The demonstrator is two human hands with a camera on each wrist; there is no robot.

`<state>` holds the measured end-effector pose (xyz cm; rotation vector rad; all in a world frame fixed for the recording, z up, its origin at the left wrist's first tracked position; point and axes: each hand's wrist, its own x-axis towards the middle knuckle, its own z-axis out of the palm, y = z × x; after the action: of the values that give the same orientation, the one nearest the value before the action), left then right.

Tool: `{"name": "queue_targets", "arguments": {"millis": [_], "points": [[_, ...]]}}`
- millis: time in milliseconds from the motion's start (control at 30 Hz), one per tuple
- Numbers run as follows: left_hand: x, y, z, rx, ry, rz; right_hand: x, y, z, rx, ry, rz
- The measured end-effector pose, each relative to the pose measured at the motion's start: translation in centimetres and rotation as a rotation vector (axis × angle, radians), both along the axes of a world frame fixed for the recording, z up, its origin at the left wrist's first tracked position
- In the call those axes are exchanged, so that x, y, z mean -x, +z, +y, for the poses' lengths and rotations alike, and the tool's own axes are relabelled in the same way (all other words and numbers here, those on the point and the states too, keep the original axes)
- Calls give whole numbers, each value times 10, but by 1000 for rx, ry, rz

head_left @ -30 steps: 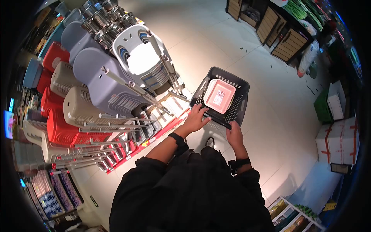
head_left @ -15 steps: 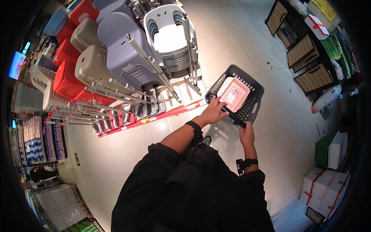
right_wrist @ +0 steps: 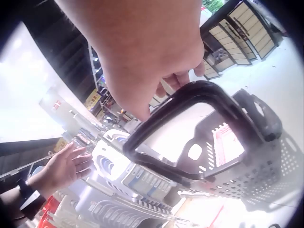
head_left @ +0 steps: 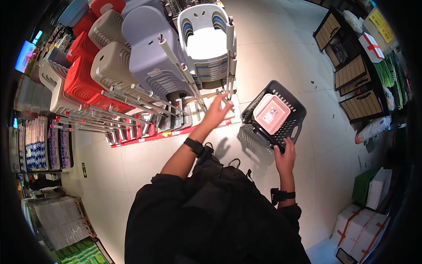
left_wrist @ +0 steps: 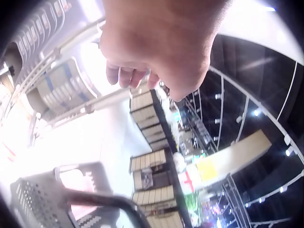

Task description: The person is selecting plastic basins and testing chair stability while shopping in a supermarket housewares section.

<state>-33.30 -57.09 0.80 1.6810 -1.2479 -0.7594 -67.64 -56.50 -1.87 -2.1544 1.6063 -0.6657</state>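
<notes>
A black perforated basket [head_left: 297, 107], holding pink and white trays [head_left: 272, 115], is in front of the person in the head view. My left hand [head_left: 214, 115] is off the basket to its left, near the metal poles, with relaxed fingers and nothing in them. Beside the near rim is my right hand [head_left: 285, 157], its thumb and fingers parted at the raised black handle [right_wrist: 199, 92]; contact is unclear. In the right wrist view the left hand [right_wrist: 62, 167] shows with spread fingers.
Stacked plastic stools [head_left: 151, 48] and long metal poles [head_left: 230, 39] stand along the left. Slatted cabinets [head_left: 362, 103] line the upper right. White boxes [head_left: 362, 229] lie at the lower right.
My left hand has left the basket and moved up and left toward the poles. The right hand's fingers have loosened at the handle. The head view has shifted.
</notes>
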Motion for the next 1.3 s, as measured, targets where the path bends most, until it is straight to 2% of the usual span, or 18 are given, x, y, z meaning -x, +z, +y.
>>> {"name": "queue_targets", "arguments": {"millis": [67,133,167,200,300,400,500,567,633,700,800,833,967,1067,1300], "points": [[-57,5,3,161,193,22,-27,25,-4,75,37,-1],[-109,23,8,143,368,178,-60,40,-14,107,171,-198],[-120,46,11,208,433,164,-77,43,-18,109,180,-197],[-144,41,10,279,460,98,-94,46,-22,49,235,-259],[-196,43,0,291,474,135,-148,44,-39,-19,335,-324],[-226,46,-23,255,433,140,-203,34,-56,-330,349,-311],[-242,50,-44,212,327,140,-257,15,-73,-292,446,-245],[-249,50,-57,228,307,129,-299,16,-85,-363,463,-262],[-249,62,-62,140,152,313,-336,11,-97,-427,489,-276],[-248,60,-65,185,191,298,-373,-2,-114,-378,589,-241],[-251,63,-62,106,229,156,-418,-13,-135,-289,679,-254],[-249,62,-59,101,249,158,-429,-15,-142,-342,693,-270],[-242,66,-58,29,293,-31,-449,-16,-155,-575,639,-126],[-239,76,-56,-57,334,-195,-455,-12,-159,-570,647,-37],[-238,87,-50,-56,309,-141,-463,-14,-163,-527,682,157]]}}
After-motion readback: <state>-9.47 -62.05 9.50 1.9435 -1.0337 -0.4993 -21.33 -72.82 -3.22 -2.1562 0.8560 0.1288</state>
